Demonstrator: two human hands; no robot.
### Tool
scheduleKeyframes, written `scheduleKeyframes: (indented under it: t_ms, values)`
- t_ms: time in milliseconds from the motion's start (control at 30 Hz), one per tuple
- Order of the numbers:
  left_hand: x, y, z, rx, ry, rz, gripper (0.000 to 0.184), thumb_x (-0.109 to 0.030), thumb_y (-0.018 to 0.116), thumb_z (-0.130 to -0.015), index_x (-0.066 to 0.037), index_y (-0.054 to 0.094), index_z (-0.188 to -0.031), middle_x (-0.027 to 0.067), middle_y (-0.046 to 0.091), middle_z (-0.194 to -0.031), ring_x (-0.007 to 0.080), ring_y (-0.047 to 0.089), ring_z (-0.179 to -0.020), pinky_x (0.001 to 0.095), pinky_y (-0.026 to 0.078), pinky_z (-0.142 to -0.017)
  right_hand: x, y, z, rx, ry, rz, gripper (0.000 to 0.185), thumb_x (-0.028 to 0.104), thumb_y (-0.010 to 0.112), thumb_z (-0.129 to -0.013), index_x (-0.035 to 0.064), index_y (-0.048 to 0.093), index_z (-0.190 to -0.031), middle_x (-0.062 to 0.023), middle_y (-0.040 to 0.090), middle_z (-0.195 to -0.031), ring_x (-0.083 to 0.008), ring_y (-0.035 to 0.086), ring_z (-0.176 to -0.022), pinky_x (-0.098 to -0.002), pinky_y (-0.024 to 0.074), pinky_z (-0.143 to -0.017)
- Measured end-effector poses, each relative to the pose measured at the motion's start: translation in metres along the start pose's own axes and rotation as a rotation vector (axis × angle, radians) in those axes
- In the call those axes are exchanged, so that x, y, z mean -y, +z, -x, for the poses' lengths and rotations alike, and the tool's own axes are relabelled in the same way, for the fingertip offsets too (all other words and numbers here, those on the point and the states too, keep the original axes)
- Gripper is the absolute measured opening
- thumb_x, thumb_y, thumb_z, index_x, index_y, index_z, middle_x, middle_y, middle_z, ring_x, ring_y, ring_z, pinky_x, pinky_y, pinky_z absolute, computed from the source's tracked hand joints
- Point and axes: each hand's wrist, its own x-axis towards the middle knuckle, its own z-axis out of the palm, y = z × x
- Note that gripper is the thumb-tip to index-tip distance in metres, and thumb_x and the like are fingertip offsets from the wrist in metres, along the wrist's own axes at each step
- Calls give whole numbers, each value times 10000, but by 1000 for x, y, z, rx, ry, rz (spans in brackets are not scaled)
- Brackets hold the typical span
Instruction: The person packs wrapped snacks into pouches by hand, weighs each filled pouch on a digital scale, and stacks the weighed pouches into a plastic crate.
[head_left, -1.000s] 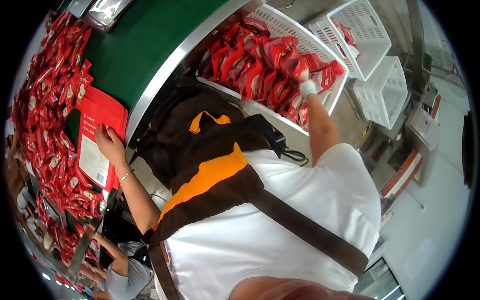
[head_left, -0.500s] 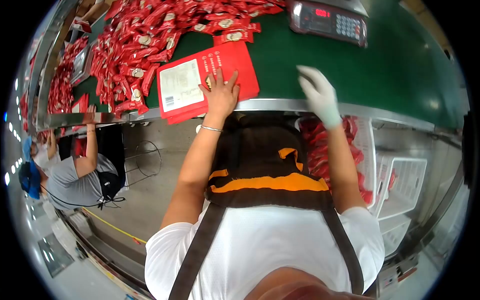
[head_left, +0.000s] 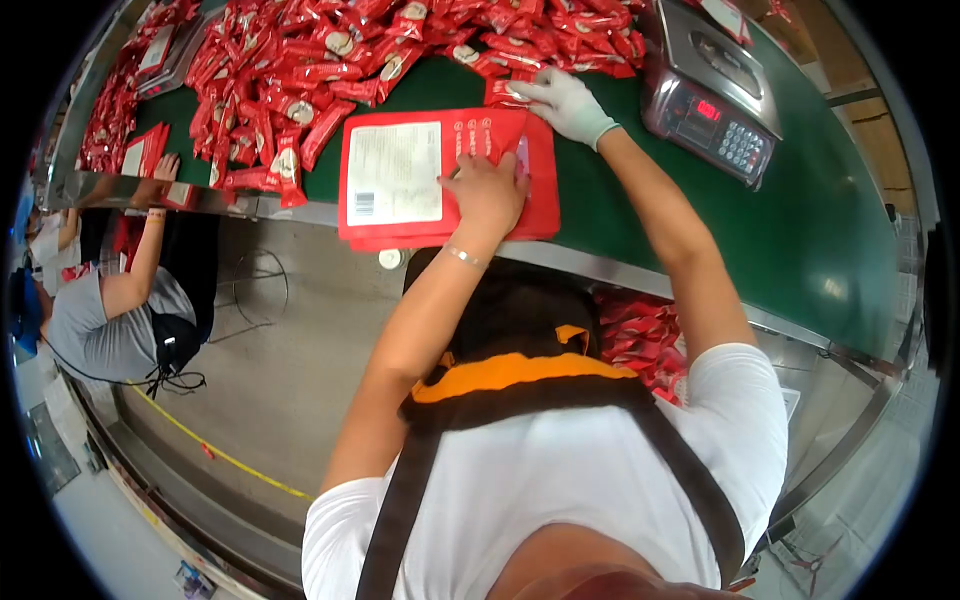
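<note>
My bare left hand [head_left: 490, 195] lies flat with spread fingers on a stack of flat red printed bags [head_left: 400, 230] at the table's near edge. The top bag has a white label and a barcode. Beyond the bags' upper right corner is my right hand [head_left: 568, 108], in a white glove. Its fingers stretch left to the near end of a small red packet [head_left: 497, 92] and seem to touch it. Whether they grip it, I cannot tell. A large heap of similar red packets [head_left: 300, 75] spreads behind the bags.
A digital scale [head_left: 715, 110] with a lit red display stands right on the green table [head_left: 800, 270]. Another scale [head_left: 175, 65] is at far left. A co-worker in a grey shirt [head_left: 110, 325] works at left. Red packaging [head_left: 640, 335] sits below the table edge.
My gloved right hand has moved from the table's near edge forward and left to the small packet. My left hand remains on the bags. The view has shifted.
</note>
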Motion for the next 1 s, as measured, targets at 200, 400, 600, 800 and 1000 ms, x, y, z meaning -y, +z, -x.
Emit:
scheduleKeyframes:
  t_ms: [200, 400, 600, 800, 1000]
  values:
    - [-7, 2, -17, 167, -139, 6, 482, -392, 651, -833, -15, 604, -1130, 198, 592, -1198, 388, 442, -1220, 704, 395, -936, -4, 5, 20, -16, 76, 87, 611, 214, 622, -895, 311, 401, -1456, -190, 565, -1300, -349, 543, -1182, -445, 487, -925]
    - [-16, 4, -17, 157, -185, 67, 389, -291, 642, -843, 11, 683, -1085, 202, 407, -1404, 394, 367, -1300, 716, 364, -965, 60, -43, 94, -201, 332, -130, 579, 133, 677, -856, 221, 509, -1403, -150, 607, -1052, -322, 598, -991, -386, 491, -846]
    - [5, 28, 11, -165, -39, 352, 268, -142, 592, -861, 26, 658, -1059, 227, 365, -1412, 407, 417, -1261, 702, 325, -1000, 98, -26, 133, -27, 285, -419, 581, 131, 660, -856, 253, 506, -1402, -152, 580, -1058, -344, 575, -986, -393, 490, -858]
    - [20, 25, 18, -406, 114, 760, 172, -28, 568, -810, 34, 590, -968, 286, 377, -1387, 453, 480, -1171, 502, 396, -993, 93, -24, 122, 1, -18, -219, 572, 117, 636, -853, 215, 508, -1401, -171, 573, -1049, -363, 571, -981, -409, 492, -861]
    - [-29, -7, 29, -452, 302, 640, 111, -41, 577, -804, -17, 548, -908, 199, 489, -1327, 424, 397, -1306, 701, 210, -1040, 90, 27, 42, 473, 82, -231, 311, 173, 628, -842, 93, 665, -1141, -211, 640, -1075, -384, 592, -984, -445, 502, -851]
